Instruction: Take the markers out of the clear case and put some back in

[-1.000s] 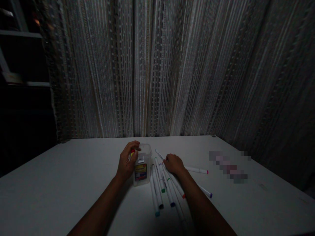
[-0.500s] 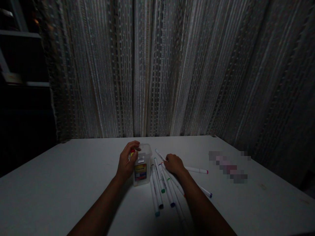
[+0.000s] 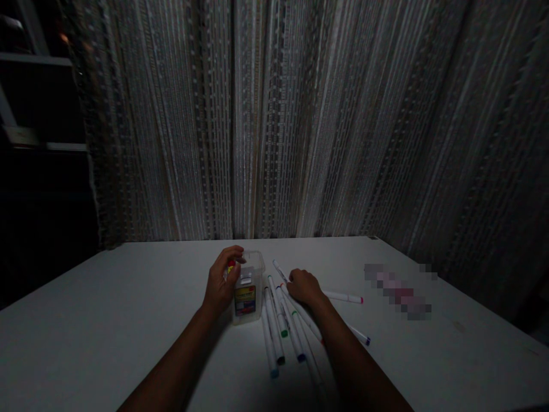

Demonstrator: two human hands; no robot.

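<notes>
A clear plastic marker box (image 3: 247,289) with a coloured label stands upright on the white table (image 3: 107,320). My left hand (image 3: 221,283) is wrapped round its left side, thumb at the rim, where red and yellow marker tips show. My right hand (image 3: 303,286) rests knuckles up on a row of several white markers (image 3: 278,320) lying beside the box, its fingers curled on one white marker (image 3: 281,270) that points away from me. Two more markers (image 3: 343,297) lie to the right of that hand.
A striped curtain (image 3: 300,126) hangs right behind the table's far edge. A blurred-out patch (image 3: 398,289) lies on the table at the right. Dark shelving (image 3: 30,103) stands at the far left. The scene is dim.
Almost nothing differs. My right hand has shifted a touch on the markers; my left hand stays on the box.
</notes>
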